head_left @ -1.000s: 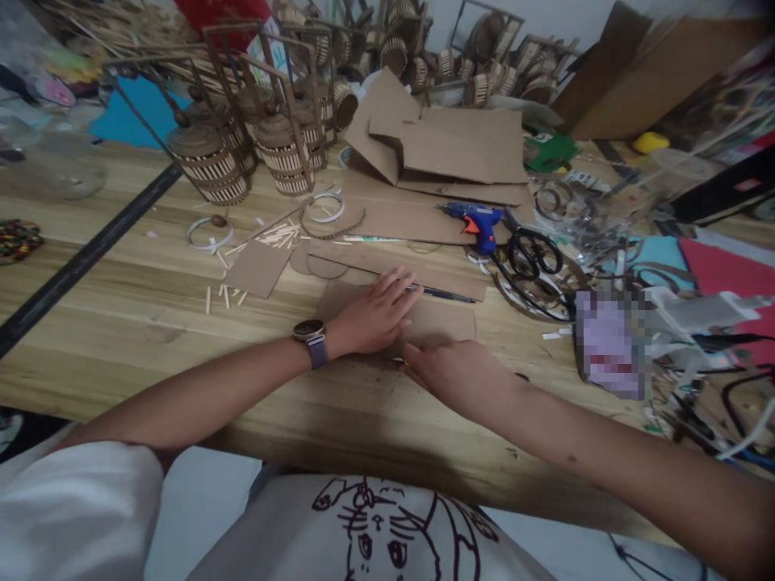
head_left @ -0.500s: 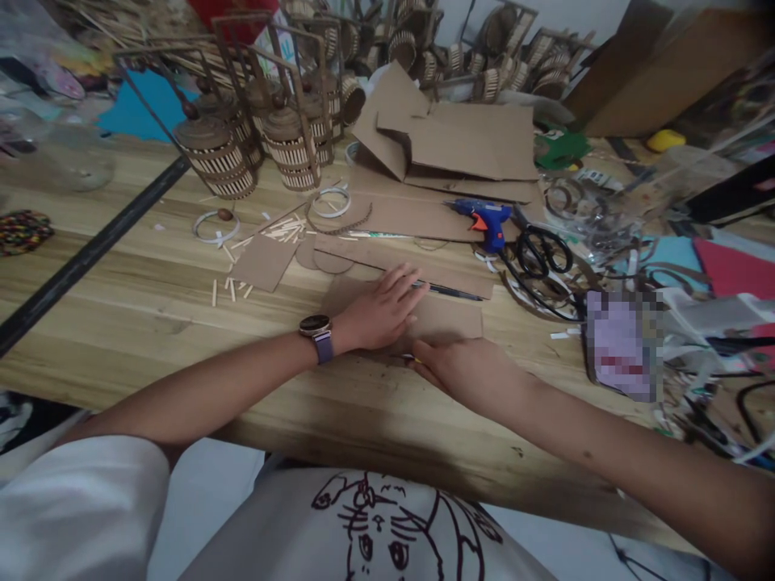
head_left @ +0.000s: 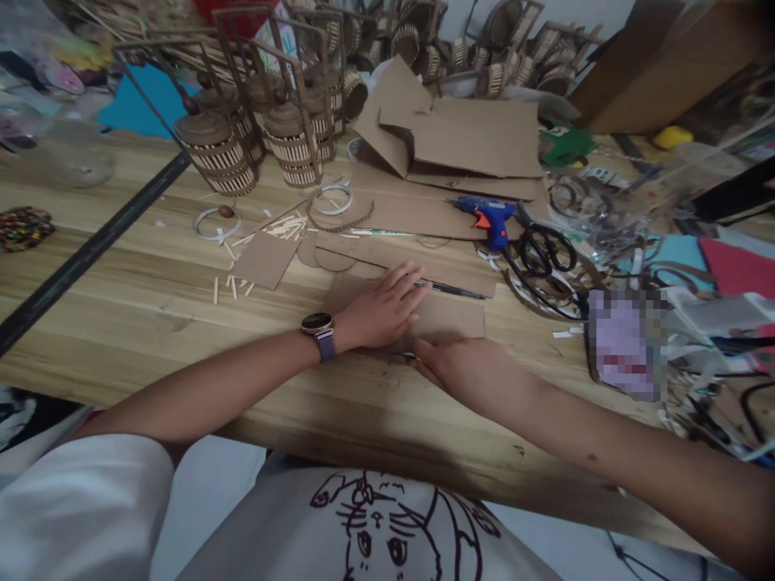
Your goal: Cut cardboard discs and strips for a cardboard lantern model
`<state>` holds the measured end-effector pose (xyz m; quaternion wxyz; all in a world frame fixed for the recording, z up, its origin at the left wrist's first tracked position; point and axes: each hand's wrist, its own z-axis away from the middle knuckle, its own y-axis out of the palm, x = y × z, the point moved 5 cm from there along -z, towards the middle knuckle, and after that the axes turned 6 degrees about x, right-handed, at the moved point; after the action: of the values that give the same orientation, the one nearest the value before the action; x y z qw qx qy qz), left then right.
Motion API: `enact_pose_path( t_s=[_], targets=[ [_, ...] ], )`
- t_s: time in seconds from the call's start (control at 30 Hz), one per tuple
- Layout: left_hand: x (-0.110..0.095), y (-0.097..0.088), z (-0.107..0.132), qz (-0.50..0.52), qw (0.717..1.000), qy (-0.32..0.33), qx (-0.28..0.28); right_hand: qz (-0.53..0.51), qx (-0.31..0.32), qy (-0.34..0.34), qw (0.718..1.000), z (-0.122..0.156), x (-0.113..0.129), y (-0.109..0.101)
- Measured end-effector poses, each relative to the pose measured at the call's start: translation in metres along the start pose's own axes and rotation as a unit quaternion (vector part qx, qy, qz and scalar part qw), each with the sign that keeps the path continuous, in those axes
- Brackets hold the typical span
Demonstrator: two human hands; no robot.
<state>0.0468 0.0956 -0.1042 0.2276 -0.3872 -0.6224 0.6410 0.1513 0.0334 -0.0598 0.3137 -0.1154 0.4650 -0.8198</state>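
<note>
My left hand (head_left: 387, 305), with a watch on its wrist, lies flat on a piece of brown cardboard (head_left: 454, 319), fingers stretched out. At the cardboard's near edge, my right hand (head_left: 457, 361) is closed around a slim tool with a yellow part (head_left: 416, 357); most of it is hidden in the fingers, so its kind is unclear. Just beyond the left fingertips lies a dark pen-like stick (head_left: 454, 290), beside a longer cardboard strip (head_left: 393, 262). Cut cardboard pieces (head_left: 266, 258) and short wooden sticks (head_left: 291, 226) lie further left.
A blue glue gun (head_left: 493, 219) and black-handled scissors (head_left: 548, 248) lie to the right. Folded cardboard (head_left: 478, 137) sits behind them. Several small slatted lanterns (head_left: 218, 153) stand at the back left. A long black bar (head_left: 90, 250) crosses the left tabletop.
The view has shifted very slightly. Both hands keep nearly the same place and grip on and beside the cardboard.
</note>
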Motion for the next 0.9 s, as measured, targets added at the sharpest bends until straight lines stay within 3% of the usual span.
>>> enact_pose_path(
  t_s=[0.27, 0.6, 0.9],
  targets=[
    [0.000, 0.001, 0.000, -0.011, 1.000, -0.001, 0.001, 0.007, 0.003, -0.007, 1.000, 0.000, 0.002, 0.000],
    [-0.001, 0.000, -0.001, -0.031, 0.999, -0.007, 0.013, 0.024, 0.013, -0.012, 1.000, 0.004, 0.012, -0.014],
    [0.000, 0.002, 0.002, -0.017, 1.000, 0.007, -0.003, 0.031, 0.019, -0.016, 0.999, 0.011, -0.001, -0.007]
  ],
)
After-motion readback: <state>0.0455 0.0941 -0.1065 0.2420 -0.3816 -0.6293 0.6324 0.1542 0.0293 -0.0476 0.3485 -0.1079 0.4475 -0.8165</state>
